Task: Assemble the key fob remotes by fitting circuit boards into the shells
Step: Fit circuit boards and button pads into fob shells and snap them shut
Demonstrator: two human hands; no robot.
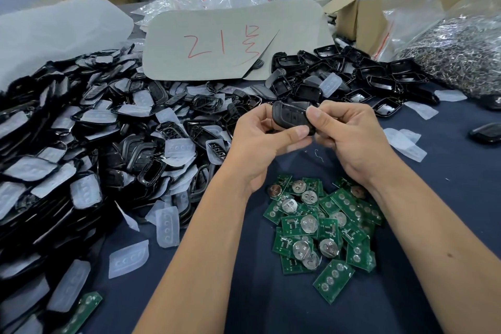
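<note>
Both hands hold one black key fob shell in the air above the bench, which is covered in dark blue cloth. The left hand grips it from the left, thumb laid along its lower edge and fingers curled behind; the right hand pinches its right end between thumb and bent fingers. The shell's button face points toward the camera, and whether a board sits inside cannot be told. Just below the wrists lies a loose pile of green circuit boards, several showing round coin-cell holders. To the left spreads a large heap of black shells and translucent rubber button pads; one more board lies at its near edge. More open black shell halves lie beyond the hands, beside a grey card with red writing. At far right sits a clear bag of metal rings
</note>
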